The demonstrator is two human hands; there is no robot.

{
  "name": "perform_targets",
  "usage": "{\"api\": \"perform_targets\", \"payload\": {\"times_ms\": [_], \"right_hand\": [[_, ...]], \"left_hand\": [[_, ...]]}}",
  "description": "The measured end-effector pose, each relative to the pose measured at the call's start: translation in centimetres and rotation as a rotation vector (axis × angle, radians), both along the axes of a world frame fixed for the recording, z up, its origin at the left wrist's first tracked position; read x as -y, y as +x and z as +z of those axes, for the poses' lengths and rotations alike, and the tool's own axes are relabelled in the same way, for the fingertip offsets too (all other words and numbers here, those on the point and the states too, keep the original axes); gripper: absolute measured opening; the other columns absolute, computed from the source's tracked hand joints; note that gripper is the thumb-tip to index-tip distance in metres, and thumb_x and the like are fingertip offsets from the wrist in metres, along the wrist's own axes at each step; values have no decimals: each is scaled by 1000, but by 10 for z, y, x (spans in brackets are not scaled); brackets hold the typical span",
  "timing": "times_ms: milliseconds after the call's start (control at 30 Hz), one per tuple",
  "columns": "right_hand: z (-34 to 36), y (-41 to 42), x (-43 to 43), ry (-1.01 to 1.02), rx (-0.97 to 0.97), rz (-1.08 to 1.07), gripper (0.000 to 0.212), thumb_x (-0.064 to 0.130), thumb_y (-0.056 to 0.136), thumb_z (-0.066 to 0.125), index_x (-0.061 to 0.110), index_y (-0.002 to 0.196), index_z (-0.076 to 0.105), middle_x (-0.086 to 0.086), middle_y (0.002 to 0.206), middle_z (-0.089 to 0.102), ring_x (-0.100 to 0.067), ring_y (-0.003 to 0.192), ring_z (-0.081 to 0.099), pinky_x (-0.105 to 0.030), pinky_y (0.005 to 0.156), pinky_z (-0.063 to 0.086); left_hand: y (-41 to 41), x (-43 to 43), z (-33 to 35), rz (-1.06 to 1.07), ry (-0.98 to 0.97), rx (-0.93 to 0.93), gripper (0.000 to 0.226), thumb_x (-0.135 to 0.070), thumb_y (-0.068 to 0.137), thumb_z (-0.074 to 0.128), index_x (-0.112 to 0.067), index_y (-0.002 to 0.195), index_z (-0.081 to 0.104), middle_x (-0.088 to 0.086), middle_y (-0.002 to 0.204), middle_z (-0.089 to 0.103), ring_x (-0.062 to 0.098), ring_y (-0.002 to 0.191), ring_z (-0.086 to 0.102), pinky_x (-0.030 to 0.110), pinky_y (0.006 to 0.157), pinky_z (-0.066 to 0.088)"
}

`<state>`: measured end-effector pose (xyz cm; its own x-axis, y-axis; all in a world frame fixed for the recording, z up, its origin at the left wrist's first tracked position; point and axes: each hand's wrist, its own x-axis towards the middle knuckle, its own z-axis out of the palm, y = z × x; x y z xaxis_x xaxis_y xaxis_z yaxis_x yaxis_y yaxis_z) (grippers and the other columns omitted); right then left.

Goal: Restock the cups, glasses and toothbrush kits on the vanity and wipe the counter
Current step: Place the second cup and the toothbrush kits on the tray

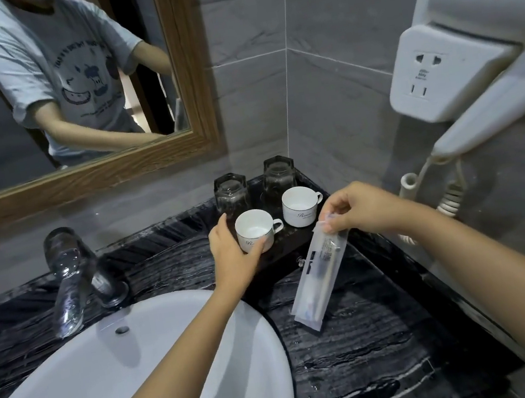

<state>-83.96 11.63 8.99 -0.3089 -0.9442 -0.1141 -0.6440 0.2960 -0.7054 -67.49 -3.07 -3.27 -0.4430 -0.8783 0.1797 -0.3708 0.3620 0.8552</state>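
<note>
Fingers of my left hand wrapped around the near white ceramic cup on the dark tray, my right hand pinching the clear plastic toothbrush kit by its top, hanging over the black marble counter, second white cup and two upturned glasses farther back.

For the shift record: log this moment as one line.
left hand: holding near cup on tray | right hand: pinching toothbrush kit upright over counter
</note>
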Motion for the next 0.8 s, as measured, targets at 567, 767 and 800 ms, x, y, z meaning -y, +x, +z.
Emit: {"api": "perform_targets", "payload": {"times_ms": [567, 767, 800], "right_hand": [[50, 41, 51, -203, 123, 48, 14, 18, 85, 65, 7, 93, 71, -3, 82, 67, -5, 70, 60, -15, 63, 53], [-45, 39, 70, -234, 355, -335, 35, 22, 94, 51, -11, 92, 62, -12, 74, 59, -20, 67, 54, -34, 67, 51], [-70, 36, 70, -162, 266, -420, 34, 20, 92, 52, -13, 90, 61, -17, 77, 59, -27, 71, 56, -37, 71, 50]], "left_hand": [[26, -40, 89, -319, 317, -217, 3, -15, 78, 70, -15, 81, 72, 10, 81, 73, 17, 75, 64, 33, 70, 50], [57, -19, 83, -153, 430, -320, 7, -10, 78, 70, -16, 79, 73, -3, 75, 75, 9, 68, 68, 21, 56, 53], [61, -16, 80, -132, 448, -334, 9, -9, 78, 69, -17, 78, 73, -6, 72, 75, 7, 66, 68, 19, 54, 52]]}}
